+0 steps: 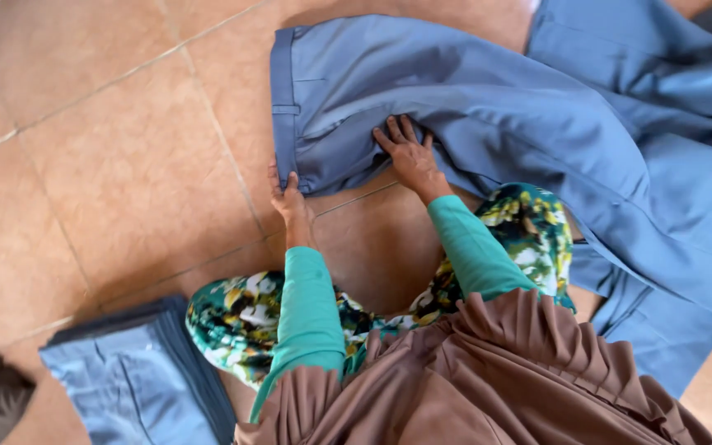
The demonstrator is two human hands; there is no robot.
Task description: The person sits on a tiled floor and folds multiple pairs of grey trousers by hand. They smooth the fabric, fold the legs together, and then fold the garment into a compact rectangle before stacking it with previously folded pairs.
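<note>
At the lower left of the frame a folded stack of blue cloth garments (129, 375) lies on the tan tiled floor (125, 165). Centre frame, the left hand (292, 202) pinches the waistband corner of the blue fabric trousers (471, 107), while the right hand (409, 156) presses flat, fingers spread, on them; the trousers stretch toward the upper right.

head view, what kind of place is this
Probably a home floor or a small garment workspace. Work goes on at floor level on terracotta floor tiles, blue trousers are spread out there, and a folded stack of blue garments lies beside the person.
</note>
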